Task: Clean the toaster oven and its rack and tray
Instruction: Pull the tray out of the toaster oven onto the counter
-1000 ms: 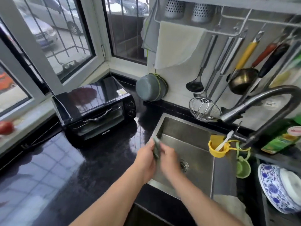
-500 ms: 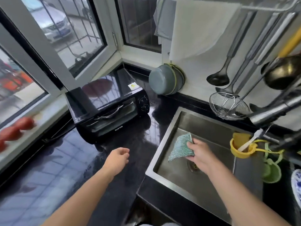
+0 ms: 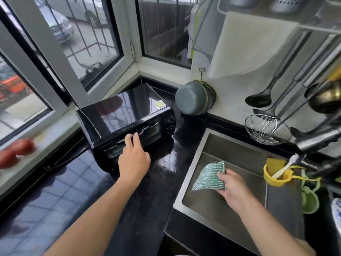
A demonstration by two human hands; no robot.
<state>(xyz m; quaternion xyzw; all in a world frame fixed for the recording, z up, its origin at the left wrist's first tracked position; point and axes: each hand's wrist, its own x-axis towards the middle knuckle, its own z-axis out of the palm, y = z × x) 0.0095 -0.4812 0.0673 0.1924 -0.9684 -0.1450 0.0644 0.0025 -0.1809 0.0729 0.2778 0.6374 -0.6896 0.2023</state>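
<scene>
While the right hand [image 3: 232,187] pinches a green cloth [image 3: 209,176], the open left hand [image 3: 133,158] touches the glossy black, shut toaster oven [image 3: 125,115].

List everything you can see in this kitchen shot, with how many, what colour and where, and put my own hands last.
toaster oven: one, black, on the counter under the window, door shut
counter: one, glossy black, left of the sink
sink: one, steel, right of the counter
scrubbing cloth: one, green, held over the sink
pot: one, grey, hung on the wall behind the oven
white cloth: one, hung on the rail
ladle: one, black, hanging
wire skimmer: one, steel, hanging
yellow cup: one, at the sink's edge, holding a brush
red fruit: about two, blurred, on the sill
left hand: fingers at the oven door handle
right hand: gripping the cloth
</scene>
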